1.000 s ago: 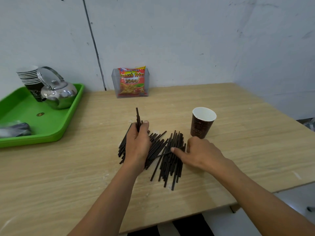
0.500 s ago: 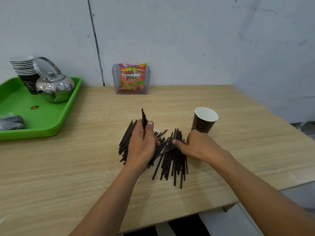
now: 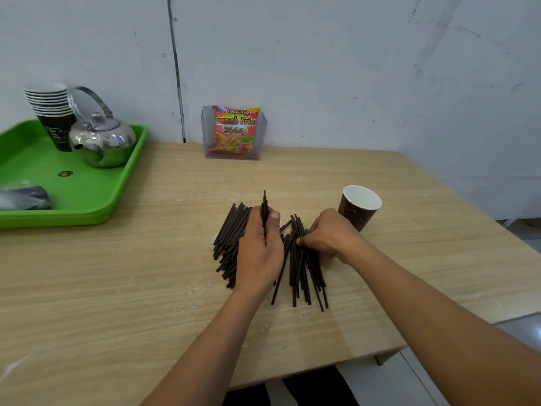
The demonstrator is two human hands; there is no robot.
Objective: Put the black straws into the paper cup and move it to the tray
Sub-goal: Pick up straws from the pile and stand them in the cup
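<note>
Plain throughout on the black thin plastic straws [image 3: 301,273]. Fine streaked grain on the pale beige wooden table [image 3: 117,288]. Faint speckled print outside, white inside, on the dark brown round paper cup [image 3: 354,214]. One flat shade on the bright green plastic tray [image 3: 87,197]; mirror shine on the silver metal kettle [image 3: 102,142]. Yellow lettering on the red-orange glossy snack packet [image 3: 235,133].

- A scuffed, pale grey wall [image 3: 292,54] fills the upper frame, with a dark vertical seam [image 3: 175,68] left of centre.
- A second wall [image 3: 483,98] meets it in a corner at upper right.
- A light wood-grain table [image 3: 87,288] spans the lower frame.
- Pale floor [image 3: 386,385] shows at the bottom right.
</note>
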